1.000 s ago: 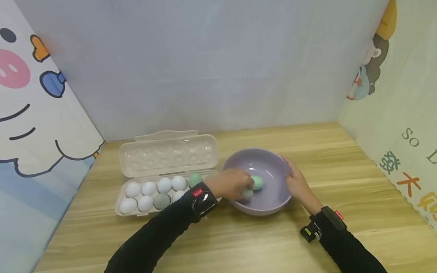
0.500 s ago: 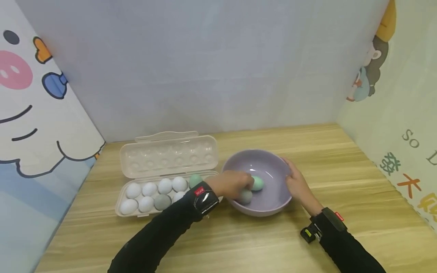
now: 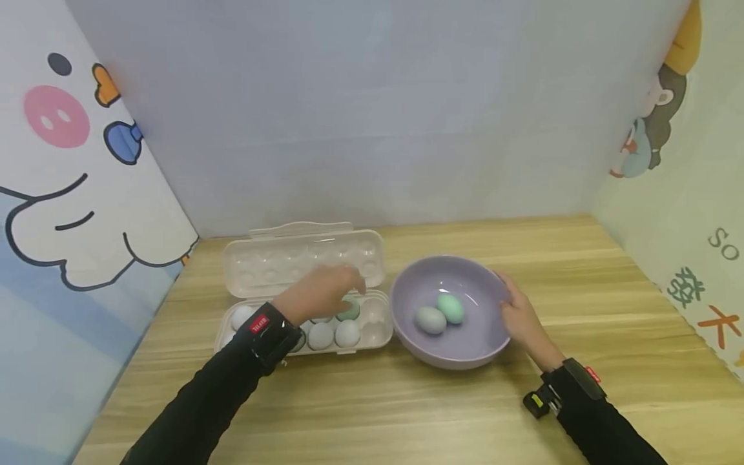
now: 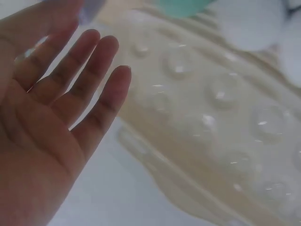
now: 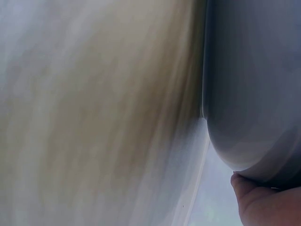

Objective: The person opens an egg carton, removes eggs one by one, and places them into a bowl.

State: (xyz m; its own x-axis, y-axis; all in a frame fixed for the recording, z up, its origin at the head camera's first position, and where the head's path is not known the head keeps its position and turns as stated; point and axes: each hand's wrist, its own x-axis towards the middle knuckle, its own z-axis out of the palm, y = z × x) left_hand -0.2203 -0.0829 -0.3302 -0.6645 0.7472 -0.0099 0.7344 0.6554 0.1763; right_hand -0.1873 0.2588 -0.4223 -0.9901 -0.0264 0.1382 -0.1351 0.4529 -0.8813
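purple bowl: stands upright on the counter, just beside the carton at its 9 o'clock; that closeness likely keeps the carry between them short
right hand: grips the bowl's rim at about 3 o'clock, thumb and fingers pinching its wall; this probably steadies the bowl, and holding the far side leaves the carton side free for the other arm
left hand: fingers loosely straight, palm holding nothing; it hovers over the carton near the hinge, close to the green egg; whether it touches that egg i cannot tell
bowl eggs: a mint egg lies at 2 o'clock of a grey egg, the two seeming to touch; the curved base likely lets them lean together
egg carton: cells keep the eggs apart and upright; two bare cells sit at its 3 o'clock end; the sleeve hides some others
carton lid: folded back at 12 o'clock, leaving the cells reachable from above
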